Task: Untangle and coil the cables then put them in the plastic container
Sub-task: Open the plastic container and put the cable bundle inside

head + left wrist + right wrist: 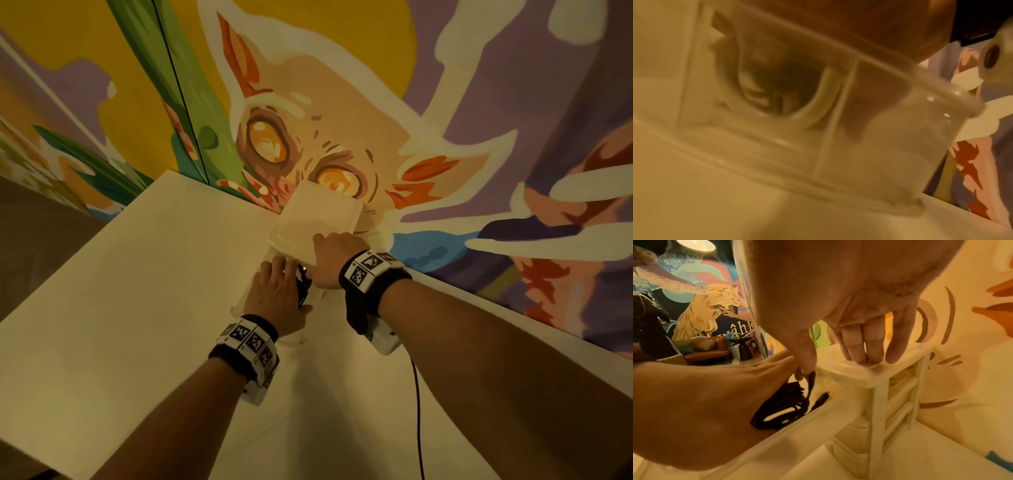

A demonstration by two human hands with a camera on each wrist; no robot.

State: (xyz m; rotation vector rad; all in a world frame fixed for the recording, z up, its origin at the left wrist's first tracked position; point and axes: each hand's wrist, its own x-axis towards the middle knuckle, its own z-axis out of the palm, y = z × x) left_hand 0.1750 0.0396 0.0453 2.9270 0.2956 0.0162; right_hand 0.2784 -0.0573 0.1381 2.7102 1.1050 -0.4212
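Observation:
A pale plastic drawer container [318,219] stands on the white table against the mural wall. Its top drawer [818,418] is pulled out, and a coiled black cable [781,405] lies inside with one plug end loose. My left hand [284,287] lies flat over the drawer and covers most of the cable [303,281]. My right hand [329,253] rests with straight fingers [861,347] on the container's top [859,374], its thumb hanging down onto the cable. The left wrist view shows only the blurred translucent drawer front [777,91] from close by.
The white table [137,274] spreads out to the left and front of the container. The painted wall [479,102] runs directly behind it. A thin dark wire [419,411] hangs from my right wrist device. More closed drawers [855,443] sit below the open one.

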